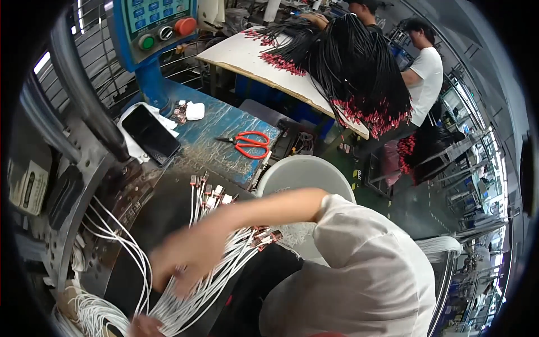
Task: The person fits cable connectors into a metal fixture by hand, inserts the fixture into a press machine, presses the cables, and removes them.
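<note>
Cables are the work in my hands now: a bundle of white cables (pixel 224 269) with small metal connector ends lies across the dark bench (pixel 163 208) in the lower centre of the frame. My right hand (pixel 191 255) comes in from the right side and rests on top of this bundle, its fingers blurred by motion; they seem bent down over the strands, but how far they close I cannot tell. My left hand (pixel 147 326) shows only a little at the bottom edge, pressed against the same cables near their lower end, and its grip is also not clear to me.

I judge that I am sorting or gathering the cables so that the connector ends (pixel 213 196) lie together. The next move asks, I think, for a firm hold on the whole bundle without bending the ends, which fan out toward the centre of the frame.

Counting: one pair of red-handled scissors (pixel 250 144) on the blue worktop (pixel 224 121) in the upper centre, one dark phone (pixel 150 135) at the upper left, one white bucket (pixel 303 174) at the centre. On the control box (pixel 151 25) at the top left I count one green button (pixel 146 42) and one red button (pixel 185 25). The white cables are too many to count. Two other persons stand at the top right beside a pale table (pixel 241 56) with black cables (pixel 359 67).
</note>
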Tool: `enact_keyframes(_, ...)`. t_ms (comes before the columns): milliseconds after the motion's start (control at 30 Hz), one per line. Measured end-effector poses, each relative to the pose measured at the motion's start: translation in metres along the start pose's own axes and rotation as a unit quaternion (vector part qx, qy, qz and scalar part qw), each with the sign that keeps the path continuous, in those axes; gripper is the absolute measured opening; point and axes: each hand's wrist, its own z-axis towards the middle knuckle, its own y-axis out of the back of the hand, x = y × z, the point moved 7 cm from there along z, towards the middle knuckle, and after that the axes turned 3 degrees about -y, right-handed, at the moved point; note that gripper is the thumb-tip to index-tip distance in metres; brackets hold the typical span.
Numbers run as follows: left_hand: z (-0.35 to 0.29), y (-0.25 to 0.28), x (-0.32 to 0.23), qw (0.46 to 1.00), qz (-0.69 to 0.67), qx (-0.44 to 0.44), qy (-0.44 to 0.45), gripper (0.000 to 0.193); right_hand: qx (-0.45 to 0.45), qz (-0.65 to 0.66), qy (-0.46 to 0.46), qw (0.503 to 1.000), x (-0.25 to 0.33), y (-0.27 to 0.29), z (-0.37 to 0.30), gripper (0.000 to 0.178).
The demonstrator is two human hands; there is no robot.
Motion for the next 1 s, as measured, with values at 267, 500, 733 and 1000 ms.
enact_keyframes(267, -0.023, -0.089, 0.147, 0.947, -0.294, -0.083, 0.102, 0.038, -0.319, 0.299, -0.326, 0.838, -0.127, -0.197, -0.189, 0.041)
enact_keyframes(500, -0.188, -0.118, 0.169, 0.851, -0.476, -0.114, 0.192, 0.041, -0.594, 0.410, -0.198, 0.663, -0.177, -0.188, -0.188, 0.027)
enact_keyframes(733, -0.151, -0.111, 0.185, 0.890, -0.429, 0.084, 0.129, 0.038, -0.593, 0.542, -0.066, 0.592, -0.179, -0.205, -0.155, 0.028)
enact_keyframes(1000, -0.133, -0.096, 0.182, 0.878, -0.356, 0.315, 0.060, 0.035, -0.533, 0.547, -0.075, 0.641, -0.204, -0.217, -0.159, 0.033)
